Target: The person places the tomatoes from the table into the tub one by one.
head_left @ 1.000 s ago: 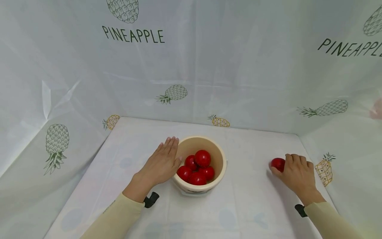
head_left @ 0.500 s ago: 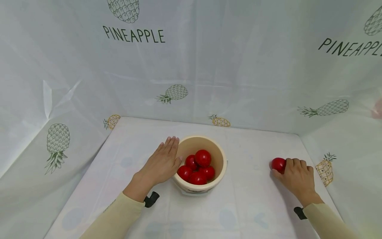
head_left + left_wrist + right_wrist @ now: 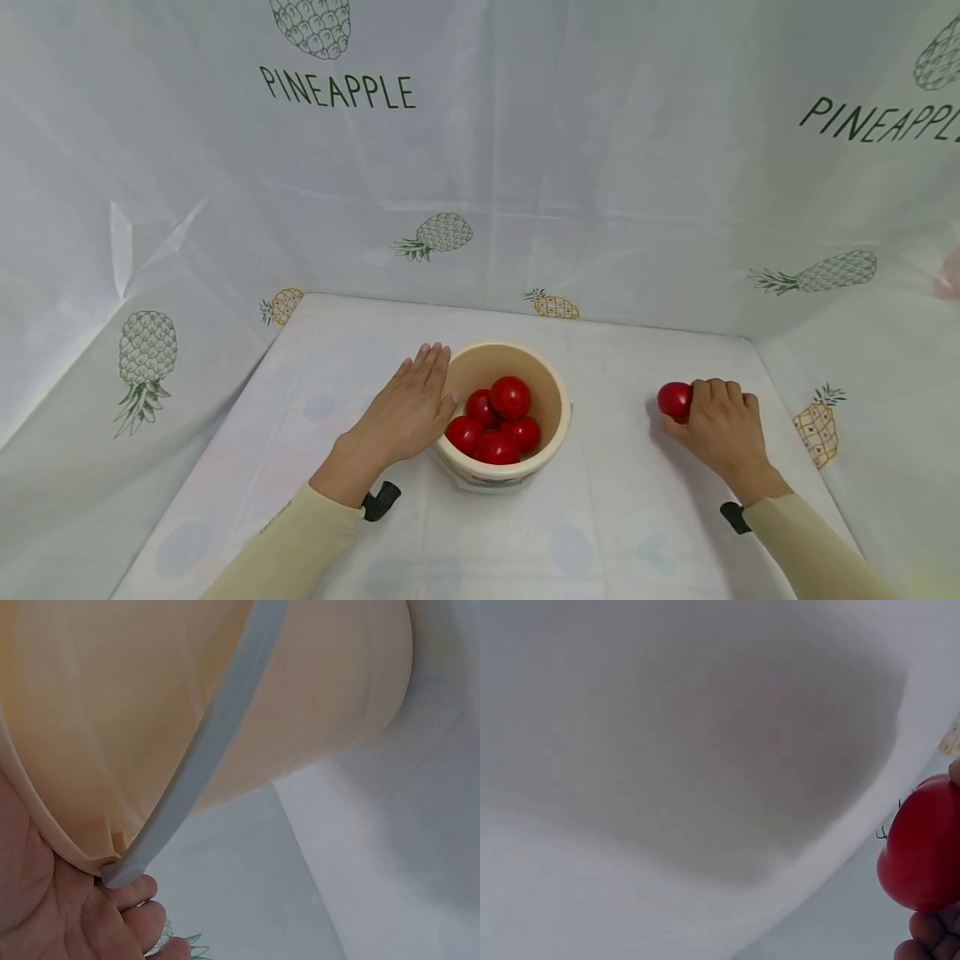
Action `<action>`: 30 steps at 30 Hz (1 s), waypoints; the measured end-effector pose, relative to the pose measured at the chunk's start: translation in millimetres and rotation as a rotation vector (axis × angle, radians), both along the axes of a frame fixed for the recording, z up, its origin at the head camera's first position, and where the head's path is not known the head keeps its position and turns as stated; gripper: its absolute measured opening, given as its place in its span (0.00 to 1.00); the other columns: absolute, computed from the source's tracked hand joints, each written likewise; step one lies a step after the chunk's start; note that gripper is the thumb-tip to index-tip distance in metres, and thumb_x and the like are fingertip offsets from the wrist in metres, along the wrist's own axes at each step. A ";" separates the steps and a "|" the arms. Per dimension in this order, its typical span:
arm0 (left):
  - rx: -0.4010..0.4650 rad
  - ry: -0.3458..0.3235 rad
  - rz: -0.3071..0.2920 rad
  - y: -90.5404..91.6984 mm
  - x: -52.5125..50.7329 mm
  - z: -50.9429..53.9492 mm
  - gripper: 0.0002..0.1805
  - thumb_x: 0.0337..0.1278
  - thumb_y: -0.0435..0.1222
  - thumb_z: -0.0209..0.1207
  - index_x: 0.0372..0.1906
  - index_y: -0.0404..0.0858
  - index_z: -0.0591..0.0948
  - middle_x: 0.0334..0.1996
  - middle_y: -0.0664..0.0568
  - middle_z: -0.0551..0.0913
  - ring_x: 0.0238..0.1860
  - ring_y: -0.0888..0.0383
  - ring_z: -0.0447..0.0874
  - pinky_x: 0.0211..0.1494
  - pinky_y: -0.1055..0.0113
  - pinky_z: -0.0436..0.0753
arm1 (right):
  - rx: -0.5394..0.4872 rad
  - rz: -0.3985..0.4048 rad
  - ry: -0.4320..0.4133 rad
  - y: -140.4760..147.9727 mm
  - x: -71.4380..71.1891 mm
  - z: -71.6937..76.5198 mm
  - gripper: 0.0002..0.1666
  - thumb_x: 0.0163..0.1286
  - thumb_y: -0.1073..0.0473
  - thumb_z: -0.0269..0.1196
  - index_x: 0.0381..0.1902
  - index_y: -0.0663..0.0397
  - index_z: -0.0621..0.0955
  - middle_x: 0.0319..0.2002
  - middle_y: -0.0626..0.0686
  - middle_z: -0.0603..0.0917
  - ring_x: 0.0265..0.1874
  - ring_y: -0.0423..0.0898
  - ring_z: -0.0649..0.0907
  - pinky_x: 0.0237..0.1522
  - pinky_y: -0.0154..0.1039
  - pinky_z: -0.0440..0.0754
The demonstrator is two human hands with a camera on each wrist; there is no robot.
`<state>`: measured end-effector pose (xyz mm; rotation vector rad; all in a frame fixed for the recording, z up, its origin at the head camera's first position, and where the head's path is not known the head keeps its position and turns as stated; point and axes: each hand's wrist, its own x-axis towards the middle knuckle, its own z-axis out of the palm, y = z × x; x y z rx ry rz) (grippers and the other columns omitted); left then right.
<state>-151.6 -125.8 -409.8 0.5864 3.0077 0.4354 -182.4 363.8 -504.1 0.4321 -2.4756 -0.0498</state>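
Note:
A cream bucket stands on the table with several glossy red fruits inside. My left hand lies along its left rim, fingers straight and together. In the left wrist view, that hand's fingers touch the bucket wall beside the joint of its grey handle. To the right, my right hand grips another round red fruit between thumb and fingers. The right wrist view shows this red fruit smooth and dimpled, partly cut off by the frame; whether apple or tomato, I cannot tell.
A pale cloth covers the table. White sheeting printed with pineapples rises behind and on both sides. Black straps sit at both wrists.
The right hand has moved left and a little away from me with the red fruit in its grip. Left hand and bucket stay in place.

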 end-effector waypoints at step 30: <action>-0.005 0.056 -0.010 -1.1 -2.2 -5.1 0.40 0.83 0.49 0.46 0.84 0.29 0.53 0.85 0.37 0.52 0.86 0.41 0.46 0.86 0.44 0.53 | -0.059 0.362 -0.063 -194.4 -9.7 119.6 0.37 0.55 0.39 0.72 0.49 0.64 0.79 0.44 0.60 0.83 0.44 0.59 0.79 0.42 0.52 0.75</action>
